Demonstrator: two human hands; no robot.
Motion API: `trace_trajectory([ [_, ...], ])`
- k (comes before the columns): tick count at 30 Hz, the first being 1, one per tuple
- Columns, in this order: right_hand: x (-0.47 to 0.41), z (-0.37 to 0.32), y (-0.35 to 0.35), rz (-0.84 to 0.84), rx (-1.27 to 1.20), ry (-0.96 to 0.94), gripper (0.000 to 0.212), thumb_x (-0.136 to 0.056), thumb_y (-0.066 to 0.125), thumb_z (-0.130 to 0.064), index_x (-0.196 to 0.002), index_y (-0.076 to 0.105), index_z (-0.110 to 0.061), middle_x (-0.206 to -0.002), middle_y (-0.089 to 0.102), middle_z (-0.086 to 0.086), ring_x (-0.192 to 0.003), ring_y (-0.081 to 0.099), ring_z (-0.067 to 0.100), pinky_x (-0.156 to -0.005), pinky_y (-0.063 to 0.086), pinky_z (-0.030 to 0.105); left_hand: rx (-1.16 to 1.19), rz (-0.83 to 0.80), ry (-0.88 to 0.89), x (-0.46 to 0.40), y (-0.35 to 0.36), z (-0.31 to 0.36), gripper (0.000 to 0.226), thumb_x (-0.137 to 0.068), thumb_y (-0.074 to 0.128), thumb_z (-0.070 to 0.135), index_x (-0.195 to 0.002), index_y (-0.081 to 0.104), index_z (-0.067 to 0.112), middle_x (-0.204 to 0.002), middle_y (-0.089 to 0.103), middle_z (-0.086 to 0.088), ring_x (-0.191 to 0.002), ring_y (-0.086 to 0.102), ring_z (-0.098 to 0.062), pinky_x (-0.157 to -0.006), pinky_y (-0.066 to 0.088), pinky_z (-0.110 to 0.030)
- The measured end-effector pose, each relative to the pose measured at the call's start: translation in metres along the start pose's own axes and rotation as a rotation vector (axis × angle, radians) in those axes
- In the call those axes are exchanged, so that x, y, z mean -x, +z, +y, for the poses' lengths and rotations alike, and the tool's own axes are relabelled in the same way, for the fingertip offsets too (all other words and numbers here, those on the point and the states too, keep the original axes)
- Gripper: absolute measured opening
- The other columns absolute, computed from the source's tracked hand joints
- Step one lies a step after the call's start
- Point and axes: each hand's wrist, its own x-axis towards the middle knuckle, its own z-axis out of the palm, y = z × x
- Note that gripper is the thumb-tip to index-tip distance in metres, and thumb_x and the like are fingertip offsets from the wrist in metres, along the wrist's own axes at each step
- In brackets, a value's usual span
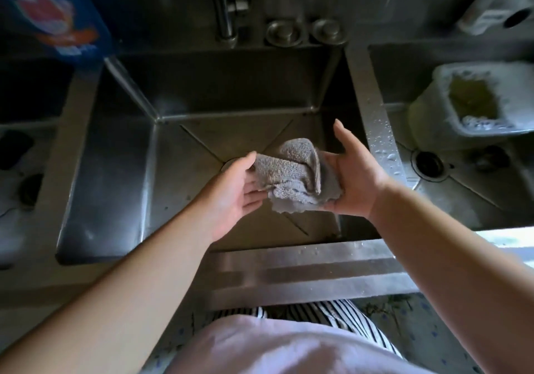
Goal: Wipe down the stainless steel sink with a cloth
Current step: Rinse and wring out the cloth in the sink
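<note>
A crumpled grey cloth [294,177] hangs in the air above the middle of the large stainless steel sink [115,171]. My left hand [234,194] grips its left edge, palm turned up. My right hand [355,177] holds its right side with thumb raised and fingers under the fabric. The sink's drain [229,163] is mostly hidden behind my left hand and the cloth. The basin holds nothing else.
A tap [224,6] rises behind the basin, with two round metal caps [284,32] beside it. A second basin on the right holds a white tub [445,113] and its own drain [429,164]. A wet divider [378,130] separates the basins. A blue package [55,12] stands at the back left.
</note>
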Motion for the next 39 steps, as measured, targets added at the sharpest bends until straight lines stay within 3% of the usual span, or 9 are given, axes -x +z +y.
trace_trajectory([
  [4, 0.01, 0.003, 0.02, -0.038, -0.025, -0.125, 0.067, -0.078, 0.041, -0.067, -0.101, 0.073, -0.012, -0.108, 0.069, 0.016, -0.095, 0.068, 0.031, -0.079, 0.055, 0.047, 0.069, -0.072, 0.151, 0.013, 0.004, 0.024, 0.025, -0.094, 0.042, 0.03, -0.109, 0.058, 0.018, -0.098, 0.067, -0.003, -0.09, 0.062, -0.015, -0.084, 0.047, -0.031],
  [8, 0.01, 0.013, 0.034, 0.058, 0.009, -0.233, 0.048, -0.08, 0.05, -0.052, -0.109, 0.067, -0.018, -0.105, 0.07, 0.012, -0.092, 0.069, 0.027, -0.08, 0.056, 0.044, -0.001, -0.121, 0.263, 0.02, -0.002, 0.045, 0.02, -0.094, 0.044, 0.023, -0.107, 0.059, 0.017, -0.106, 0.067, -0.008, -0.096, 0.064, -0.018, -0.089, 0.047, -0.037],
  [12, 0.006, 0.021, 0.047, 0.197, 0.005, -0.343, 0.031, -0.092, 0.047, -0.037, -0.112, 0.06, -0.017, -0.1, 0.07, 0.009, -0.082, 0.07, 0.022, -0.07, 0.057, 0.036, -0.096, -0.182, 0.32, 0.025, -0.013, 0.059, 0.02, -0.093, 0.043, 0.029, -0.098, 0.061, 0.021, -0.091, 0.07, -0.004, -0.078, 0.067, -0.015, -0.07, 0.053, -0.031],
  [18, 0.005, 0.018, 0.062, 0.054, -0.03, -0.523, 0.027, -0.095, 0.037, -0.013, -0.098, 0.065, -0.016, -0.086, 0.073, 0.004, -0.074, 0.071, 0.017, -0.06, 0.057, 0.029, -0.128, -0.224, 0.203, 0.027, -0.028, 0.063, 0.03, -0.092, 0.038, 0.044, -0.092, 0.059, 0.022, -0.062, 0.07, 0.004, -0.054, 0.065, -0.009, -0.053, 0.052, -0.023],
  [22, 0.005, 0.013, 0.062, 0.008, -0.009, -0.462, 0.027, -0.094, 0.038, -0.014, -0.098, 0.065, -0.014, -0.088, 0.074, 0.006, -0.077, 0.071, 0.018, -0.062, 0.057, 0.03, -0.113, -0.083, 0.228, 0.025, -0.031, 0.064, 0.028, -0.093, 0.042, 0.038, -0.1, 0.06, 0.016, -0.084, 0.068, -0.005, -0.072, 0.065, -0.016, -0.065, 0.054, -0.029],
  [27, 0.004, 0.002, 0.057, 0.006, -0.092, -0.343, 0.027, -0.096, 0.033, -0.016, -0.099, 0.059, -0.007, -0.083, 0.074, 0.011, -0.074, 0.072, 0.023, -0.059, 0.058, 0.034, -0.142, 0.138, 0.273, 0.022, -0.024, 0.063, 0.023, -0.091, 0.05, 0.029, -0.1, 0.061, 0.011, -0.092, 0.065, -0.005, -0.078, 0.061, -0.014, -0.071, 0.049, -0.025],
  [30, 0.003, -0.002, 0.056, 0.001, -0.085, -0.327, 0.031, -0.094, 0.029, -0.007, -0.096, 0.06, -0.006, -0.079, 0.074, 0.012, -0.07, 0.072, 0.022, -0.056, 0.058, 0.032, -0.342, 0.247, 0.444, 0.017, -0.016, 0.057, 0.031, -0.087, 0.058, 0.027, -0.115, 0.057, 0.015, -0.103, 0.057, 0.0, -0.082, 0.053, -0.001, -0.07, 0.045, -0.014],
  [34, -0.001, -0.004, 0.057, 0.014, -0.061, -0.285, 0.031, -0.095, 0.028, -0.003, -0.093, 0.059, -0.001, -0.07, 0.072, 0.012, -0.059, 0.07, 0.019, -0.051, 0.056, 0.027, -0.733, 0.246, 0.719, 0.015, -0.002, 0.038, 0.035, -0.076, 0.069, 0.033, -0.108, 0.062, 0.02, -0.105, 0.052, 0.008, -0.101, 0.049, -0.004, -0.081, 0.032, -0.004],
  [39, -0.007, -0.004, 0.056, 0.028, -0.062, -0.22, 0.03, -0.096, 0.028, -0.006, -0.091, 0.058, 0.002, -0.068, 0.07, 0.015, -0.057, 0.069, 0.021, -0.05, 0.057, 0.029, -0.949, 0.371, 0.89, 0.011, 0.0, 0.027, 0.031, -0.066, 0.078, 0.019, -0.095, 0.068, 0.011, -0.105, 0.055, -0.004, -0.103, 0.052, -0.02, -0.091, 0.04, -0.028],
])
